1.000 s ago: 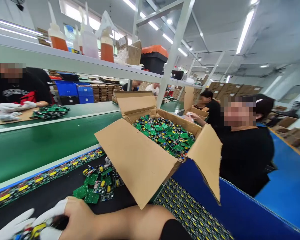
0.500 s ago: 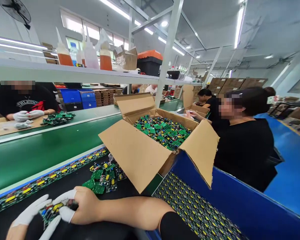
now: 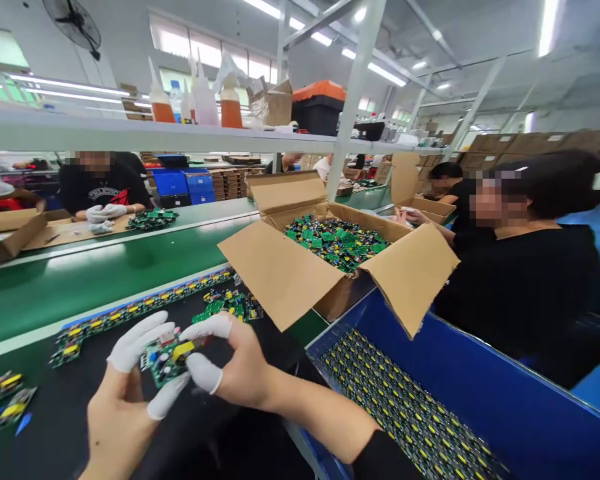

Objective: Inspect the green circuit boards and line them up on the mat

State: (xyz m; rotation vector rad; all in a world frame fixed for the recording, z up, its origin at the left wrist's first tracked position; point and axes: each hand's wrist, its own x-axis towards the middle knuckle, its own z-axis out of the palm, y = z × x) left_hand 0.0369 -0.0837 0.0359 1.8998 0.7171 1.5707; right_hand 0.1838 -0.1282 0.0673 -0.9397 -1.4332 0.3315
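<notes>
Between my two hands is a small green circuit board (image 3: 166, 363) with a yellow transformer and several other components, tilted with its component side toward me. My left hand (image 3: 130, 373), with white finger cots on its fingers, grips the board's left and lower edge. From the right, my right hand (image 3: 230, 363), also in white finger cots, pinches the same board near the yellow part. Just beyond my hands lies a loose pile of circuit boards (image 3: 230, 305) on the black mat (image 3: 80, 407). A row of boards (image 3: 145, 305) lines the mat's far edge.
An open cardboard box (image 3: 275, 267) heaped with boards stands ahead. At right, a blue bin (image 3: 460, 357) holds boards in neat rows. A few boards (image 3: 7, 400) lie at far left. A shelf (image 3: 260, 139) with bottles spans above; co-workers sit across and at right.
The view has swung left and down. Both hands, still holding the board, appear raised and farther right in view, and the board now faces me more fully.
</notes>
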